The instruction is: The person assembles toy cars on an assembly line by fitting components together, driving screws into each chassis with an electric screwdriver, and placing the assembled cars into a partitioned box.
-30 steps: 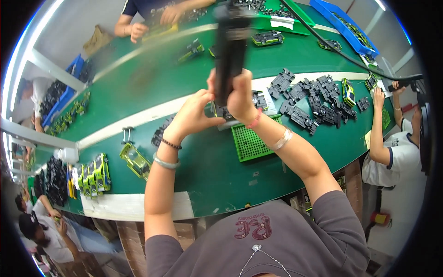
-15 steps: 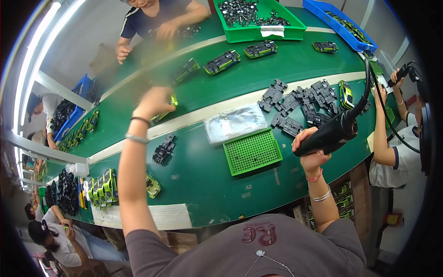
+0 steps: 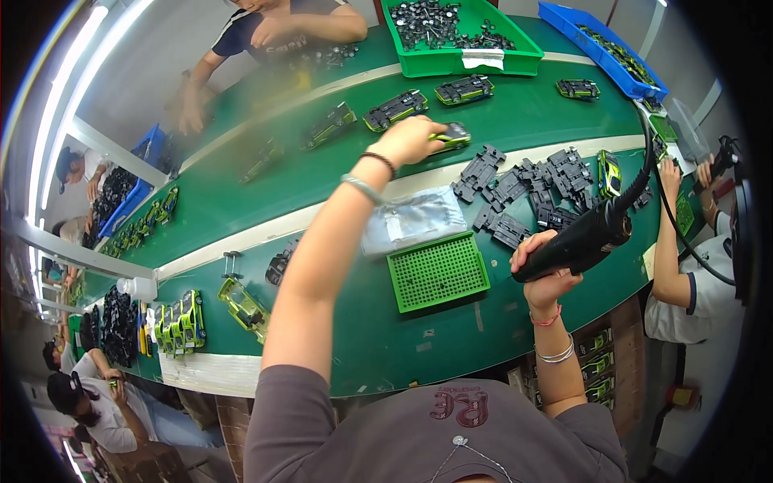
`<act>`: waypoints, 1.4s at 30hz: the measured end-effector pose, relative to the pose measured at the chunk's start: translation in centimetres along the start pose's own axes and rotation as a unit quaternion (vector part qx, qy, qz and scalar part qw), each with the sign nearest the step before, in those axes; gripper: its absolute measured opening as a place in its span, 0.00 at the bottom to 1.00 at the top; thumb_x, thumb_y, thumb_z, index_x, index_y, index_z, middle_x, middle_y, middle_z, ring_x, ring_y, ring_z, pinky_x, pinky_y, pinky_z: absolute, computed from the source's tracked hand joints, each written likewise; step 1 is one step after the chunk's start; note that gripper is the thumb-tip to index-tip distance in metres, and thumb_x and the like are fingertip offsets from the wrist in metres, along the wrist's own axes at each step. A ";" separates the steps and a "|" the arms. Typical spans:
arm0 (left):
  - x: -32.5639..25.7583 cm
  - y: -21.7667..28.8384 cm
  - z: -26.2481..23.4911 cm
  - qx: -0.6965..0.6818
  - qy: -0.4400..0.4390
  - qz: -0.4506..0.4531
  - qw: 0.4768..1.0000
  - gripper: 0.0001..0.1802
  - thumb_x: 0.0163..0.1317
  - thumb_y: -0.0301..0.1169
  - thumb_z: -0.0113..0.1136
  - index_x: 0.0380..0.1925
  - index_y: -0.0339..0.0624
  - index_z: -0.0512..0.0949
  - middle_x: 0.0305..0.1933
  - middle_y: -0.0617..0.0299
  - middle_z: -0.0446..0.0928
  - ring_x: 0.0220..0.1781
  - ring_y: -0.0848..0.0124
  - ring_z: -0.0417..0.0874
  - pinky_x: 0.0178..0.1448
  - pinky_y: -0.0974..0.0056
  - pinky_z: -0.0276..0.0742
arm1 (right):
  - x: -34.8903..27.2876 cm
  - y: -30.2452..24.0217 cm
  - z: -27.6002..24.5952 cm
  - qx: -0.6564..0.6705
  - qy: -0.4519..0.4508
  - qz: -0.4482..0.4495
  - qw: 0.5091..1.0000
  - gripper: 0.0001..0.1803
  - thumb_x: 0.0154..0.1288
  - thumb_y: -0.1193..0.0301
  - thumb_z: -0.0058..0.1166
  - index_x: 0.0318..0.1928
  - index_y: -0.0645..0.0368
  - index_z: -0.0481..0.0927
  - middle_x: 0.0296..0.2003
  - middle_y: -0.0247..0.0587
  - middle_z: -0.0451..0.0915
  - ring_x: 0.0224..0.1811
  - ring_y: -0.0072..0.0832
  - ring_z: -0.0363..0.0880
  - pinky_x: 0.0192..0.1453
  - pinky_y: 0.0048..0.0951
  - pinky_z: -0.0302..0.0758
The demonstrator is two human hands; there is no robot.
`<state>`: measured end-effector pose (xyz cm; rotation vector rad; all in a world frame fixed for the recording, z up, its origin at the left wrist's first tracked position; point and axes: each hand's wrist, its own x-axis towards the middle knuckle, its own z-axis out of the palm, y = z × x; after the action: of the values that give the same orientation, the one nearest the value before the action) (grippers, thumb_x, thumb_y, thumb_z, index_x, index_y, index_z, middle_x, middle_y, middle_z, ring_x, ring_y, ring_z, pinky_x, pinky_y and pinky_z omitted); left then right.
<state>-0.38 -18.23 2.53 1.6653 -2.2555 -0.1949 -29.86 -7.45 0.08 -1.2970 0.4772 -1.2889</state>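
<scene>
While left fingers (image 3: 436, 128) pinch a lime-sided, dark-topped toy car (image 3: 457, 138); right fingers (image 3: 531, 243) wrap a black tool (image 3: 578, 244)

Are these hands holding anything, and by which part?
The right hand grips a black tool by the end opposite its cord; the left hand covers a toy car's left end, grip unclear.

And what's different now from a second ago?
The right hand has carried the black corded power tool from the middle out to the right. The left hand has left the middle too: it went left, then back right and away from the body, and now holds a green toy car. The green perforated tray and pile of black toy-car chassis stayed put.
</scene>
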 end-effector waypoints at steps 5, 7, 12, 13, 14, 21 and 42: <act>-3.1 -0.8 -1.1 0.129 -0.048 -0.081 0.987 0.22 0.49 0.35 0.64 0.45 0.45 0.71 0.43 0.50 0.74 0.45 0.53 0.77 0.48 0.55 0.75 | 0.0 0.5 0.3 0.030 0.001 0.000 1.000 0.49 0.42 0.21 0.31 0.30 0.62 0.66 0.20 0.39 0.68 0.18 0.25 0.68 0.23 0.25 0.69; -8.0 -3.1 -4.7 0.179 -0.088 -0.106 0.974 0.21 0.44 0.29 0.65 0.40 0.45 0.70 0.37 0.51 0.76 0.42 0.54 0.79 0.43 0.54 0.77 | -0.2 0.4 0.4 0.029 0.047 -0.023 0.998 0.49 0.42 0.21 0.32 0.32 0.62 0.66 0.21 0.39 0.68 0.19 0.26 0.69 0.25 0.26 0.70; -24.4 -5.6 -13.7 0.204 -0.031 -0.257 0.944 0.20 0.45 0.29 0.66 0.39 0.45 0.70 0.37 0.53 0.76 0.45 0.55 0.77 0.47 0.55 0.73 | -0.4 0.4 -0.5 0.011 0.025 -0.008 1.000 0.49 0.42 0.22 0.37 0.35 0.63 0.67 0.24 0.40 0.68 0.23 0.27 0.68 0.28 0.27 0.69; -27.5 -4.7 -14.8 0.188 -0.001 -0.281 0.941 0.21 0.45 0.29 0.67 0.40 0.45 0.70 0.37 0.53 0.76 0.45 0.56 0.76 0.48 0.56 0.72 | -0.4 0.7 -0.9 0.010 0.013 -0.001 1.000 0.49 0.42 0.23 0.38 0.35 0.63 0.68 0.25 0.40 0.68 0.23 0.27 0.67 0.29 0.27 0.69; -30.7 -3.5 -15.5 0.184 0.019 -0.332 0.925 0.23 0.45 0.30 0.67 0.41 0.46 0.69 0.36 0.54 0.75 0.45 0.57 0.76 0.48 0.57 0.71 | -0.2 1.0 -0.9 0.011 0.007 -0.003 1.000 0.50 0.42 0.22 0.36 0.35 0.64 0.68 0.25 0.40 0.69 0.24 0.27 0.68 0.29 0.26 0.69; -51.7 8.9 -16.6 0.109 0.299 -0.473 0.821 0.24 0.51 0.30 0.65 0.48 0.40 0.70 0.42 0.56 0.76 0.42 0.69 0.77 0.48 0.65 0.73 | 0.6 0.2 -2.6 0.015 -0.003 0.025 1.000 0.53 0.40 0.22 0.37 0.40 0.65 0.69 0.27 0.41 0.69 0.26 0.30 0.67 0.34 0.31 0.68; -63.2 17.6 -1.8 -0.390 0.685 -0.405 0.464 0.22 0.65 0.45 0.47 0.46 0.36 0.71 0.38 0.53 0.78 0.37 0.63 0.81 0.42 0.62 0.79 | 1.3 0.8 -1.6 -0.056 -0.032 0.012 0.998 0.52 0.40 0.21 0.33 0.34 0.64 0.69 0.24 0.40 0.67 0.24 0.29 0.66 0.32 0.30 0.68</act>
<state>0.97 47.24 -1.97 1.2226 0.0186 -0.0150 -30.50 -9.49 -0.58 -1.4165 0.5254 -1.2110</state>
